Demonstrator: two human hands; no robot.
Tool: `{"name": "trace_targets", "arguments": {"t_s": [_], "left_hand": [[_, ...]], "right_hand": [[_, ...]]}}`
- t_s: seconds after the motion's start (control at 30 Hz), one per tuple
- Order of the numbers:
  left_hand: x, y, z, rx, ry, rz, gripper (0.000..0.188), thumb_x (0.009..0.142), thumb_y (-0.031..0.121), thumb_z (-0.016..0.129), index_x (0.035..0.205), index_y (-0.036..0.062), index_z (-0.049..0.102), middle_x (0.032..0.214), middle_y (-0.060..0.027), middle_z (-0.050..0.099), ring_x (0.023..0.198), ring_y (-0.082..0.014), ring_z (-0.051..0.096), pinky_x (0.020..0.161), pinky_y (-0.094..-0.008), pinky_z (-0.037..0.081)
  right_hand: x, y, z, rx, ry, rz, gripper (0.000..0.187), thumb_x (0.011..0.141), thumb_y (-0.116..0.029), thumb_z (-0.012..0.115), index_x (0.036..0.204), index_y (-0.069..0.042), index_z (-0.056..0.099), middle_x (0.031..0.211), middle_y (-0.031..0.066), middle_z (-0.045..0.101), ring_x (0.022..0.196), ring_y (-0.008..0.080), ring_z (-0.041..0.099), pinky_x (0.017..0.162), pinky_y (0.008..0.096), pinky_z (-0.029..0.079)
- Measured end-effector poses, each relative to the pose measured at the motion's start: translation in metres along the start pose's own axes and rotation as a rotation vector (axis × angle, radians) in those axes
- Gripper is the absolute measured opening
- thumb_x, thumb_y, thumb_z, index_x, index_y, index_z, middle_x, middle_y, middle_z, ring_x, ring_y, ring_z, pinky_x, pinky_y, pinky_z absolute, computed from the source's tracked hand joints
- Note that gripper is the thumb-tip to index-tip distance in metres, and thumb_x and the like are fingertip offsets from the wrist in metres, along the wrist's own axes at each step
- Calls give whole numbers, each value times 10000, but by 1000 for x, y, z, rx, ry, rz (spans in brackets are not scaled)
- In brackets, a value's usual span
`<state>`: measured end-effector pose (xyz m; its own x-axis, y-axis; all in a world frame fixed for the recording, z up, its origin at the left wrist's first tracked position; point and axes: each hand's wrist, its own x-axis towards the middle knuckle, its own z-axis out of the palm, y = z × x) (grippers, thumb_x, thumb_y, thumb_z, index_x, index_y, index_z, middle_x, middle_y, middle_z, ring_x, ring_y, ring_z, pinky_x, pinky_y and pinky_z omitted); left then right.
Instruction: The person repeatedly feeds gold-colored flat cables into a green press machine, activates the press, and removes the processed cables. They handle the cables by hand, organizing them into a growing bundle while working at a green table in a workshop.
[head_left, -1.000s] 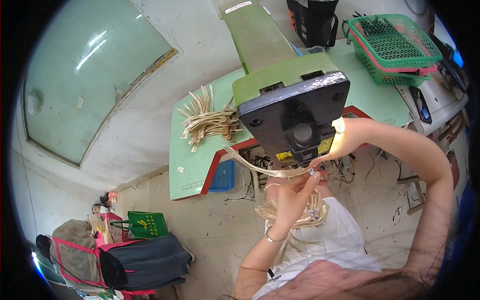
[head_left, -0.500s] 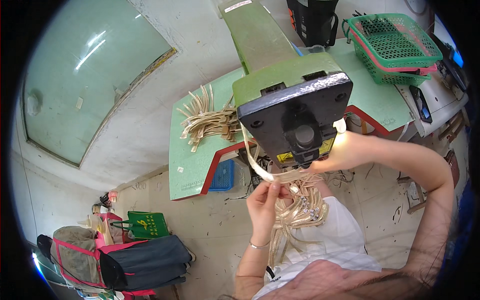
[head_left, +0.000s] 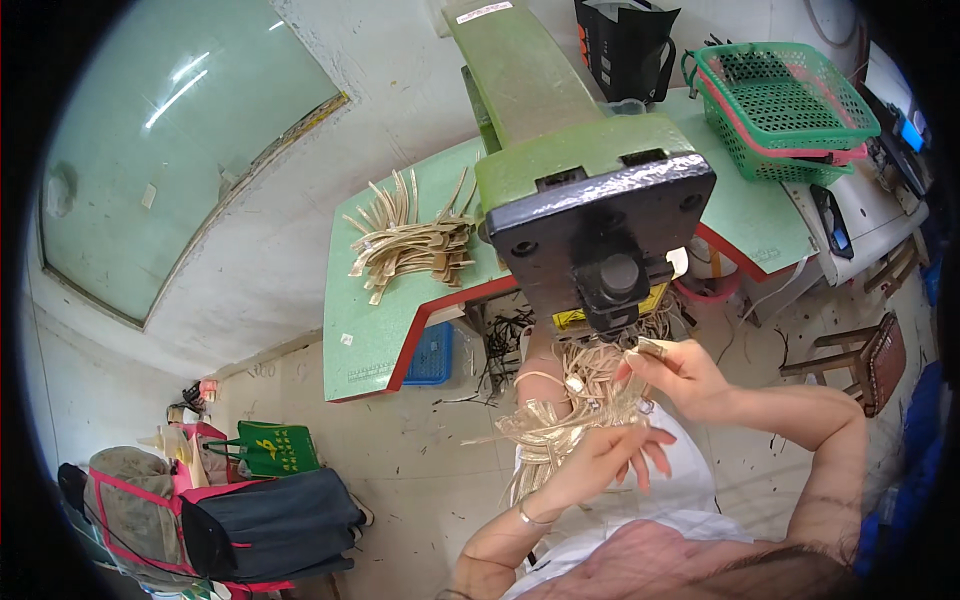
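A green machine head with a black front plate (head_left: 590, 225) hangs over my lap. Just below and right of it, my right hand (head_left: 685, 378) is closed, pinching the end of a gold strap (head_left: 652, 349) between thumb and fingers. Blurred pale strap lengths show below that hand. Lower and to the left, my left hand (head_left: 605, 462) has its fingers spread and bent downward, with nothing visible in them. It hovers over or touches a heap of gold straps (head_left: 540, 435) lying across my lap; contact is hard to judge. Part of the heap is hidden by my hands.
More gold straps (head_left: 415, 245) lie bundled on the green table (head_left: 375, 335), left of the machine. Stacked green and pink baskets (head_left: 790, 105) and a phone (head_left: 832, 222) sit at the right. A blue basket (head_left: 430, 355), a wooden stool (head_left: 870, 365) and a clothes-draped chair (head_left: 270, 525) stand below.
The strap stretched between both hands under the machine has come away from there. My left hand moved down and right, letting go and spreading its fingers; my right hand moved slightly down.
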<state>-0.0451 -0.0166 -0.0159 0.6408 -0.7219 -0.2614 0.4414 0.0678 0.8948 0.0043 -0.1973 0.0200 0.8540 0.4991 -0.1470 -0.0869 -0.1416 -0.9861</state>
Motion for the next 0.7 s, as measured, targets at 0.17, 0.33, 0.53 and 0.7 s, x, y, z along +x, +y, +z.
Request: {"name": "trace_targets", "arguments": {"t_s": [0.17, 0.33, 0.53, 0.7], "left_hand": [[-10, 32, 10, 793, 610, 355, 280, 840, 118, 640, 1097, 20, 585, 814, -21, 636, 599, -58, 574, 482, -214, 409], [7, 18, -11, 1101, 654, 857, 138, 805, 58, 666, 935, 12, 664, 740, -39, 627, 586, -59, 547, 490, -220, 398], [12, 21, -11, 57, 625, 406, 140, 877, 79, 596, 900, -45, 657, 797, -73, 657, 605, -83, 580, 512, -205, 443], [25, 25, -19, 8, 575, 347, 184, 894, 108, 582, 907, -56, 665, 819, -76, 671, 581, -63, 560, 501, -171, 412]], "right_hand": [[7, 9, -23, -781, 2, -541, 95, 757, -106, 614, 770, -13, 631, 585, 77, 541, 542, 209, 560, 514, 347, 457], [0, 0, -10, -946, -99, -592, 165, 775, -172, 616, 728, -14, 616, 615, 73, 538, 571, 234, 563, 523, 357, 459], [2, 6, -26, 355, -86, 217, 525, 956, -446, 364, 940, 11, 622, 558, -20, 422, 452, 96, 386, 433, 238, 350], [4, -4, -41, 660, -108, 481, 691, 958, -542, 223, 1015, 36, 598, 549, -48, 371, 414, 41, 244, 399, 211, 231]]}}
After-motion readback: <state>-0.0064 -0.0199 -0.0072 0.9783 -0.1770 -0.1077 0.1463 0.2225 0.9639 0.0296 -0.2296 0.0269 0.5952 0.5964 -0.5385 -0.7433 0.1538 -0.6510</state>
